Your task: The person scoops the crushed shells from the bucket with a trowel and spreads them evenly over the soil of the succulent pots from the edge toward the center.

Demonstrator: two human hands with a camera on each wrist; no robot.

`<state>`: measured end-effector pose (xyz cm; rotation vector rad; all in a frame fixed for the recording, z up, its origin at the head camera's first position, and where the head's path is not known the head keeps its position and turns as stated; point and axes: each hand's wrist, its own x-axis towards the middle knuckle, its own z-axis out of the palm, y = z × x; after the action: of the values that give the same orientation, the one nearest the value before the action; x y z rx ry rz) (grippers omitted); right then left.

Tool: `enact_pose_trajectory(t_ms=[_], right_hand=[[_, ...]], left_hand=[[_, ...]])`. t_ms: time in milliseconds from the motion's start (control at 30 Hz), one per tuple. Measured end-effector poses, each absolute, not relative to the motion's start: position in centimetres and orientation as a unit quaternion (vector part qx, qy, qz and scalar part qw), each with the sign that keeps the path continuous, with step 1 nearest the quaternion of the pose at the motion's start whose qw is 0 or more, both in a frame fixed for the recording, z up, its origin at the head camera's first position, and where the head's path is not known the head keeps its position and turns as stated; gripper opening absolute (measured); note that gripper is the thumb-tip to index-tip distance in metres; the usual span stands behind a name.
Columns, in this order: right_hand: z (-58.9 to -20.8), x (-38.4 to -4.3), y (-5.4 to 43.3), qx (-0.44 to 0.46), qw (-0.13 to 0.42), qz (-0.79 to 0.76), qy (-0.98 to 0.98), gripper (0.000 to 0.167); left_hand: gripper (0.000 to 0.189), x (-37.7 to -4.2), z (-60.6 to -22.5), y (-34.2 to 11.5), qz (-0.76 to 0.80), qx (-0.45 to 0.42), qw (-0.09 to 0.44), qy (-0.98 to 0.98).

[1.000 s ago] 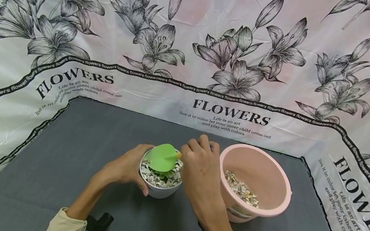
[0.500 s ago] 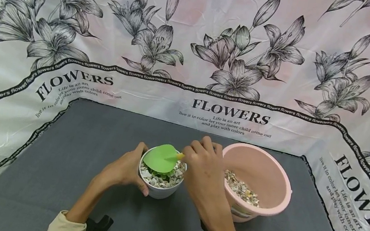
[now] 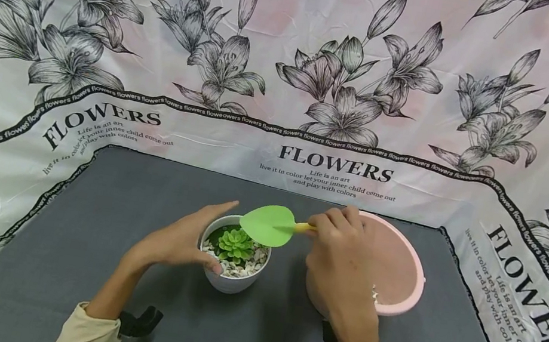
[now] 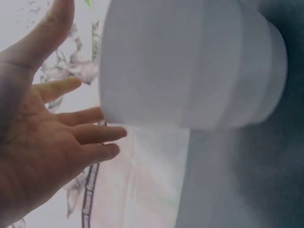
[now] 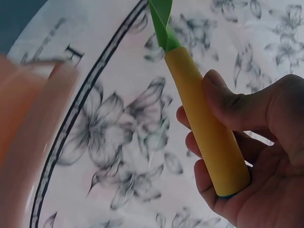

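Note:
A small white pot [image 3: 233,285] stands upright on the grey cloth, holding a green succulent [image 3: 236,244] and pale pebbles [image 3: 237,269]. Beside its left rim is my left hand [image 3: 177,242], thumb and fingers spread apart. The left wrist view shows those fingers [image 4: 97,135] straight at the pot's wall [image 4: 190,61], not curled round it; contact is hard to tell. My right hand [image 3: 341,261] grips a toy-like trowel by its yellow handle [image 5: 204,123]. The trowel's green blade [image 3: 268,224] hangs over the pot's right rim.
To the right stands a pink bucket [image 3: 412,300], partly hidden by my right hand; a few pebbles [image 3: 375,295] show inside. Grey cloth [image 3: 139,197] covers the table. A flower-printed sheet [image 3: 235,146] rises behind and on both sides.
The trowel has moved right and away from over the succulent, which now shows fully. My right hand shifted right, in front of the bucket. My left hand's fingers have loosened from the pot.

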<state>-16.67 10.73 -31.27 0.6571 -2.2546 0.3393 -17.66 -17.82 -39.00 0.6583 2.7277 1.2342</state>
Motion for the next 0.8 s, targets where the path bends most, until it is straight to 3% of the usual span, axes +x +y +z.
enact_pose_trajectory(t_ms=[200, 367, 800], right_hand=[[-31.2, -16.8, 13.5, 0.216, 0.409, 0.139, -0.876, 0.018], [-30.6, -16.8, 15.9, 0.186, 0.402, 0.154, -0.883, 0.024], [-29.3, -16.4, 22.8, 0.118, 0.411, 0.116, -0.896, 0.011]], left_hand=[[0.097, -17.9, -37.4, -15.4, 0.427, 0.221, 0.01, 0.877], [0.084, -18.5, -36.3, -12.7, 0.43, 0.243, -0.018, 0.869], [0.077, -19.7, -36.0, -5.4, 0.417, 0.273, -0.007, 0.867]])
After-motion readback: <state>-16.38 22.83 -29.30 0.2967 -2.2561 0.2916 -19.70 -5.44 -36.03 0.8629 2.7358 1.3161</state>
